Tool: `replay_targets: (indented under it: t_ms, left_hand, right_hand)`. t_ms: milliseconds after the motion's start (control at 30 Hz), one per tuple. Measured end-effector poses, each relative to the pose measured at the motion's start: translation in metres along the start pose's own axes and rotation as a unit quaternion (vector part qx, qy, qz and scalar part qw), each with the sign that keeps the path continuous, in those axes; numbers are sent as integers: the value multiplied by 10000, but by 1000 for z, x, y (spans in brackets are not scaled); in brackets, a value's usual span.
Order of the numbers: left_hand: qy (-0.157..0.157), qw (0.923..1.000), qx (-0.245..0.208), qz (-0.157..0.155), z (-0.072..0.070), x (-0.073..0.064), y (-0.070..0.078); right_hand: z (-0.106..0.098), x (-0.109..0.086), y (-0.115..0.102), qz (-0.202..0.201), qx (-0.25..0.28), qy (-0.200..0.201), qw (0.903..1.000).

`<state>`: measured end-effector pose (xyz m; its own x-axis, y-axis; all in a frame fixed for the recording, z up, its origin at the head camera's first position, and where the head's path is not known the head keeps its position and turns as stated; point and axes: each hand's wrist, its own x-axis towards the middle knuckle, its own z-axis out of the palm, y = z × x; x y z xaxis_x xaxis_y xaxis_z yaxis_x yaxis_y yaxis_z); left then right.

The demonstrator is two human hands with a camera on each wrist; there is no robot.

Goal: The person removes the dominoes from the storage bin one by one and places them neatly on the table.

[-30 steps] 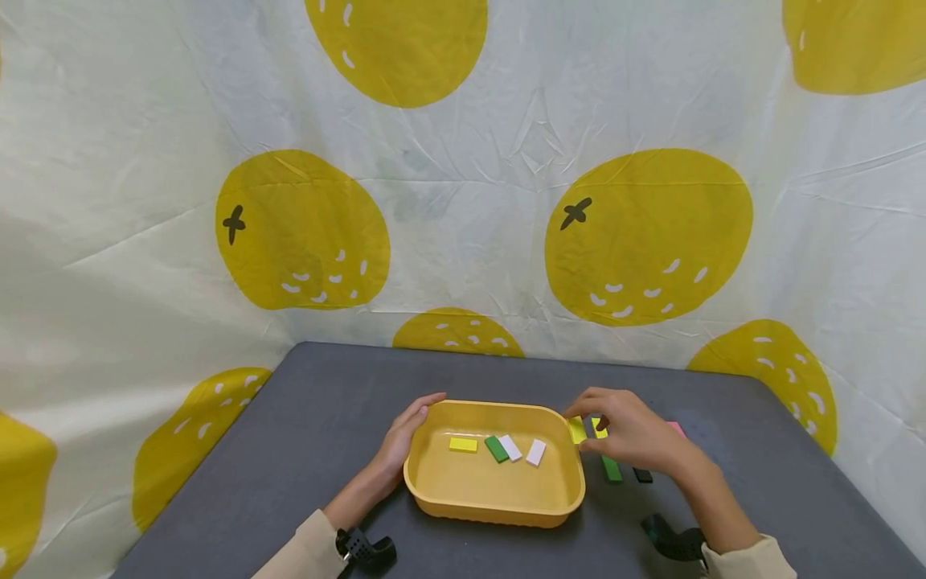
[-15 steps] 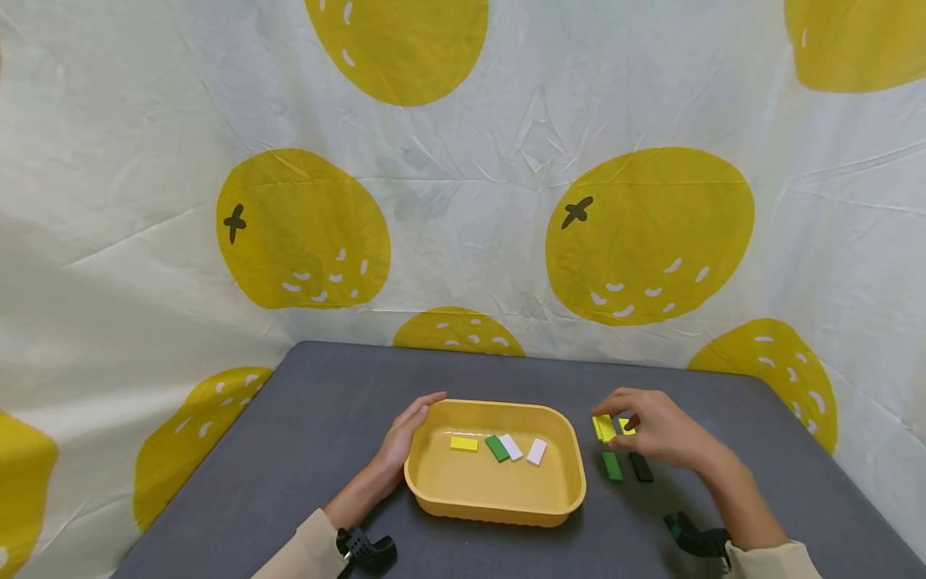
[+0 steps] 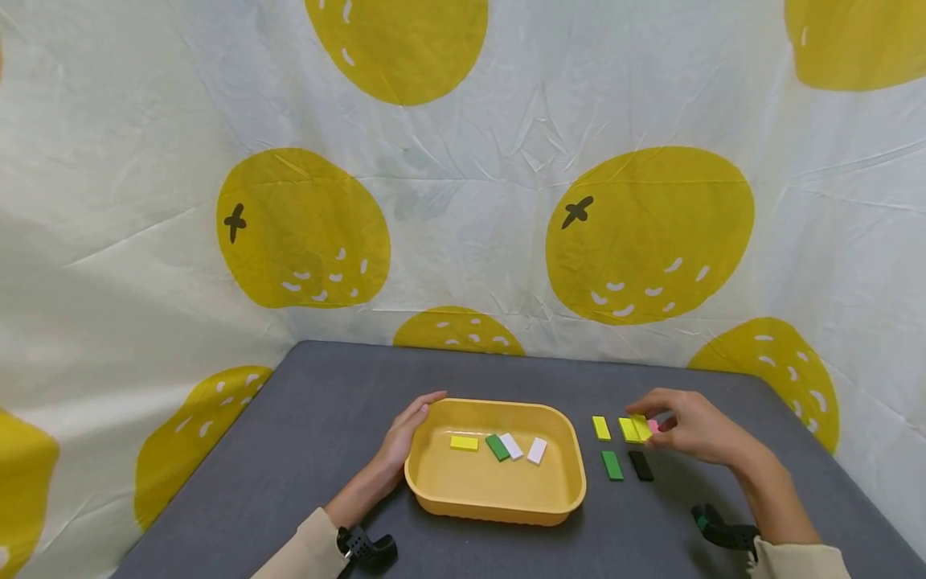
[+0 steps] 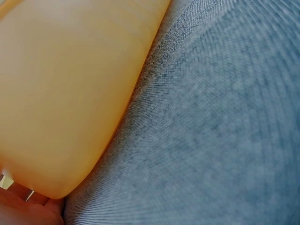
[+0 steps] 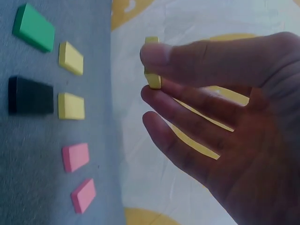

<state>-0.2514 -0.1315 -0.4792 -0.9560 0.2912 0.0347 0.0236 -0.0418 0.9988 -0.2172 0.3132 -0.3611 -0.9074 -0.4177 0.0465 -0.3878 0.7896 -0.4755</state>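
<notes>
My right hand (image 3: 687,422) pinches a small yellow block (image 5: 153,80) between thumb and fingers, above the table's right part. In the head view this held block overlaps a yellow block (image 3: 626,430) lying on the table. Another yellow block (image 3: 601,428) lies to its left. A green block (image 3: 612,466) and a black block (image 3: 641,466) lie nearer me. Two pink blocks (image 5: 76,157) show in the right wrist view. My left hand (image 3: 399,437) rests along the left side of a yellow-orange plastic basin (image 3: 499,516), its fingers fairly straight against the wall.
Inside the basin lie a yellow block (image 3: 464,443), a green block (image 3: 497,448) and two white blocks (image 3: 537,451). The grey table (image 3: 347,378) ends at the back against a white curtain (image 3: 463,241) printed with yellow fruit.
My right hand has moved right, away from the basin's right rim, with the yellow block pinched in it. The blocks it covered on the table have come into view. My left hand has stayed put.
</notes>
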Motion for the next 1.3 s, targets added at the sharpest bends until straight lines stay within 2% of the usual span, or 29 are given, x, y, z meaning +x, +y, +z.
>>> replay_targets:
  t_ms: [267, 567, 767, 1000, 1300]
  left_hand:
    - [15, 10000, 52, -23, 0, -1, 1]
    - [2, 10000, 5, -45, -1, -1, 0]
    - [-15, 10000, 47, -15, -1, 0, 0]
    - [17, 10000, 2, -57, -1, 0, 0]
    - [-50, 10000, -42, -23, -2, 1, -1]
  right_hand:
    - [-2, -5, 18, 468, 99, -109, 9988]
    - [-3, -9, 39, 344, -26, -269, 9990]
    - [-4, -12, 48, 419, 182, -570, 9973]
    - [-2, -9, 51, 924, 409, -974, 9901]
    - [3, -8, 59, 1166, 1093, -1265, 9790]
